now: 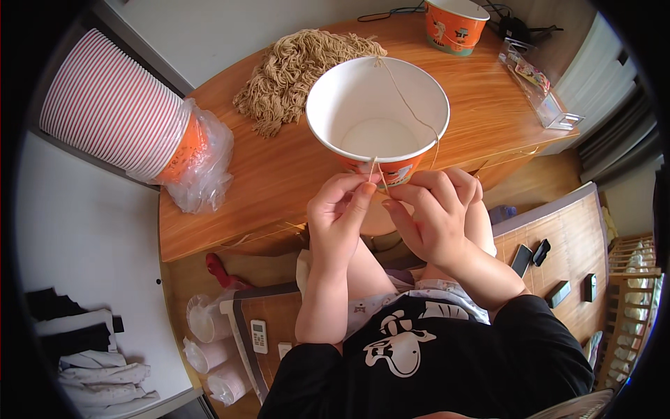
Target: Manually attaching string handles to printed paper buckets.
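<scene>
A large paper bucket (328, 119), white inside with an orange printed outside, stands at the table's near edge. Thin tan string (412, 112) is tied at its far rim, crosses the opening and hangs over the right side. At the near rim, two strands come down to my hands. My left hand (340, 213) pinches one strand between thumb and forefinger just below the rim. Close beside it, my right hand (436, 213) has its thumb and fingers drawn together on the string. The fingertips partly hide the string there.
Behind the bucket lies a heap of tan strings (300, 73) on the wooden table (481, 98). A tall stack of paper buckets (112, 105) in plastic leans at left. Another orange bucket (455, 28) and a clear acrylic stand (541, 91) are at the far right.
</scene>
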`<move>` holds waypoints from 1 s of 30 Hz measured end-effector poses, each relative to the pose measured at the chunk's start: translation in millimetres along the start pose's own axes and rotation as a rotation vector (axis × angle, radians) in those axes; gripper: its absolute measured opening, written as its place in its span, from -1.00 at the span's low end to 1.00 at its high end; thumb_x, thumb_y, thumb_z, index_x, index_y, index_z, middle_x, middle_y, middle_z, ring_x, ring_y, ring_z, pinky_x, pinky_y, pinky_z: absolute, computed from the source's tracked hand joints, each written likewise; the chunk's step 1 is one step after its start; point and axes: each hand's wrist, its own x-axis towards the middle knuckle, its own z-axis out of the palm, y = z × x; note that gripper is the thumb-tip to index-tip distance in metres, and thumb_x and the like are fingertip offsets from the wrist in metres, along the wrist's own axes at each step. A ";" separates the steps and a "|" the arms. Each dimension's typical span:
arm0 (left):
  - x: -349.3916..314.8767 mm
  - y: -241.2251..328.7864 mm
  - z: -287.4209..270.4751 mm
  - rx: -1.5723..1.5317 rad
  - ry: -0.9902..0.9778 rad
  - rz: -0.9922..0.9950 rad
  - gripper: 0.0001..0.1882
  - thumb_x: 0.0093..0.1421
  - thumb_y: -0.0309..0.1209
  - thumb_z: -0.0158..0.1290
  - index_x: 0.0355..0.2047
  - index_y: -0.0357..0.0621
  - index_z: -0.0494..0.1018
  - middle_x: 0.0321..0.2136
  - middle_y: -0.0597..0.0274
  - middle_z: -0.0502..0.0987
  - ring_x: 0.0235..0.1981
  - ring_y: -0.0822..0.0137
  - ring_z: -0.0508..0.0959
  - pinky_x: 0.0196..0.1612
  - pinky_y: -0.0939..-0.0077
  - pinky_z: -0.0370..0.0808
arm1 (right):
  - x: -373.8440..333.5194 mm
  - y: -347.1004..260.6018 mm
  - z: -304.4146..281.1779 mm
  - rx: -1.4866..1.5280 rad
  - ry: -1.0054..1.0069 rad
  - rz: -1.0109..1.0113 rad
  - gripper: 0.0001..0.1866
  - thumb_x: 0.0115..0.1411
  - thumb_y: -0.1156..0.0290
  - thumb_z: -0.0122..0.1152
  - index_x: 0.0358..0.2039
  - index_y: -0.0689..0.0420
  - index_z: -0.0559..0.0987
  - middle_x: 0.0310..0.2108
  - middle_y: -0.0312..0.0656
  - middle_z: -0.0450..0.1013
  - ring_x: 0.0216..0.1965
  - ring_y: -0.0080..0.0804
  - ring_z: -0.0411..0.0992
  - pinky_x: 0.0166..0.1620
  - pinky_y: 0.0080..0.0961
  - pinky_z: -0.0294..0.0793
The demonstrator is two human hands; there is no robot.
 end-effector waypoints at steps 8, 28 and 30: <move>-7.3 -4.4 8.3 -0.106 0.043 -0.056 -0.82 0.28 -0.52 0.17 -0.15 -0.38 0.58 -0.18 0.12 0.64 -0.16 0.45 0.60 -0.01 0.58 0.51 | -9.6 1.4 8.3 0.106 -0.002 0.032 -0.78 -0.10 0.40 0.43 -0.41 -0.07 0.59 -0.25 -0.40 0.47 -0.12 -0.27 0.31 -0.03 -0.38 0.18; -2.5 -6.6 10.0 -0.295 0.024 -0.093 -0.86 0.27 -0.57 0.15 -0.18 -0.34 0.52 -0.22 0.11 0.64 -0.14 0.34 0.64 0.03 0.49 0.54 | -5.6 4.5 12.1 0.097 0.026 0.027 -0.76 -0.13 0.41 0.43 -0.39 -0.08 0.61 -0.29 -0.45 0.47 -0.15 -0.30 0.33 -0.06 -0.35 0.14; -2.7 -9.5 7.8 -0.300 0.024 -0.073 -0.86 0.26 -0.57 0.15 -0.17 -0.34 0.52 -0.22 0.11 0.64 -0.14 0.34 0.64 0.02 0.50 0.54 | -2.8 5.2 8.4 0.107 0.011 0.033 -0.75 -0.13 0.41 0.43 -0.38 -0.08 0.61 -0.28 -0.45 0.47 -0.15 -0.30 0.32 -0.06 -0.35 0.14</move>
